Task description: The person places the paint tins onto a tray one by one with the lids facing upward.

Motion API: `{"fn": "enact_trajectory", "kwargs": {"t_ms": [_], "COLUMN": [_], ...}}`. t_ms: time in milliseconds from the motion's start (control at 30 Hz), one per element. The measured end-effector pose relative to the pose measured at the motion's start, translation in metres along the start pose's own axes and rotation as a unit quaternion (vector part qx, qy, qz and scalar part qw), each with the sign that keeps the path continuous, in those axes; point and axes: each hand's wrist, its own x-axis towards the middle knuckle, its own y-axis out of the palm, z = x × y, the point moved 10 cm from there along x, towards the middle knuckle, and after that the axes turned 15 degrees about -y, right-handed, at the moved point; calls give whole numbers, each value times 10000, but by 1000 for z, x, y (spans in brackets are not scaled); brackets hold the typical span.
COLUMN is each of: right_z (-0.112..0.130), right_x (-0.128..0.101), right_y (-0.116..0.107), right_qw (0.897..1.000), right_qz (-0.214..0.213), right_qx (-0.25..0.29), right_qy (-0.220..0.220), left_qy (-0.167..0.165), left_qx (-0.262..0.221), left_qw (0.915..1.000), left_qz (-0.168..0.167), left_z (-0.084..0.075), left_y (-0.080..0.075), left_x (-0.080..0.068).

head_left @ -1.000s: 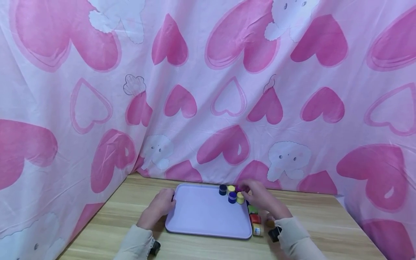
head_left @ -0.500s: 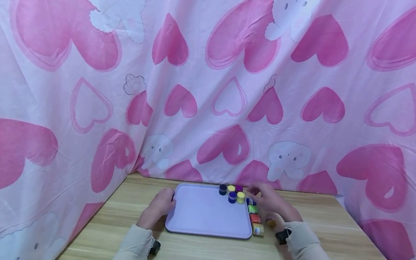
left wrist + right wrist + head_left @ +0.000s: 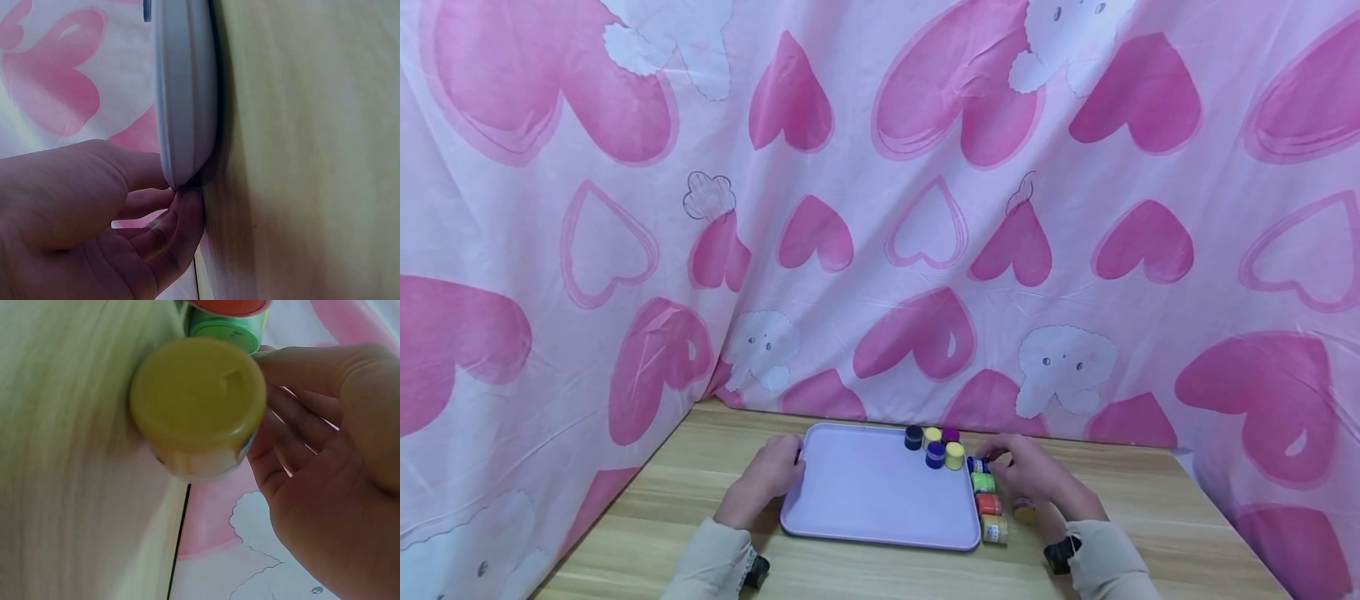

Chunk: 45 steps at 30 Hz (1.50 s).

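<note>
A lavender tray [image 3: 865,504] lies on the wooden table. My left hand [image 3: 769,477] grips its left rim; the left wrist view shows the thumb over the tray's edge [image 3: 184,94] and the fingers [image 3: 187,212] curled under it. Several small paint jars [image 3: 935,454] stand in the tray's far right corner. A row of jars stands on the table by the tray's right edge: blue [image 3: 976,464], green [image 3: 982,482], red [image 3: 988,503] and pale yellow [image 3: 995,528]. My right hand [image 3: 1026,477] hovers at this row with relaxed fingers [image 3: 281,419] beside the green jar [image 3: 228,328], holding nothing. An ochre-lidded jar [image 3: 197,394] sits under its palm.
A pink curtain with hearts [image 3: 925,250] hangs close behind the table and along its left side. Bare tabletop [image 3: 1157,517] extends right of the jars, and a strip runs in front of the tray. Dark wrist straps [image 3: 1060,554] sit on both sleeves.
My right hand let go of the purple jar in the tray's far corner and drew back right and down to the row of jars on the table. The left hand stayed put.
</note>
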Motion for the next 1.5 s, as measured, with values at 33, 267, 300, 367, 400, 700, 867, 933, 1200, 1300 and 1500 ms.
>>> {"fn": "enact_trajectory", "kwargs": {"t_ms": [33, 267, 300, 367, 400, 700, 867, 933, 1200, 1300, 1500], "right_z": [-1, -8, -9, -11, -13, -19, -16, -15, -19, -21, -23], "right_x": [0, -1, -1, -1, -1, 3, 6, 6, 5, 6, 10], "right_y": [1, 5, 6, 8, 9, 7, 4, 4, 4, 6, 7], "right_qw": [10000, 9996, 9995, 9989, 9986, 9992, 9984, 9984, 9994, 9994, 9991], "right_qz": [4, 18, 38, 108, 133, 47, -11, 5, -107, -127, -57], "right_qx": [14, 259, 305, 457, 505, 235, 215, 183, 93, 215, 344], "right_qy": [-16, -75, -59, -57, -51, -318, -524, -528, -310, -240, -242], "left_qy": [4, 36, 29, 12, -2, 13, -64, -82, -181, -179, -228], "left_qx": [-3, 12, 0, -23, -32, -53, -77, -95, -137, -111, -115], "left_qw": [10000, 10000, 10000, 10000, 10000, 10000, 9999, 9999, 9996, 9996, 9995], "left_qz": [1, -12, -3, 8, 24, 10, 73, 99, 185, 181, 196], "left_z": [0, 1, 1, 1, 1, 1, 2, 3, 3, 3, 4], "left_y": [0, 0, 0, 0, 0, 1, 1, 1, 3, 3, 3], "left_x": [0, 1, 1, 0, 0, 1, 2, 2, 1, 1, 1]}}
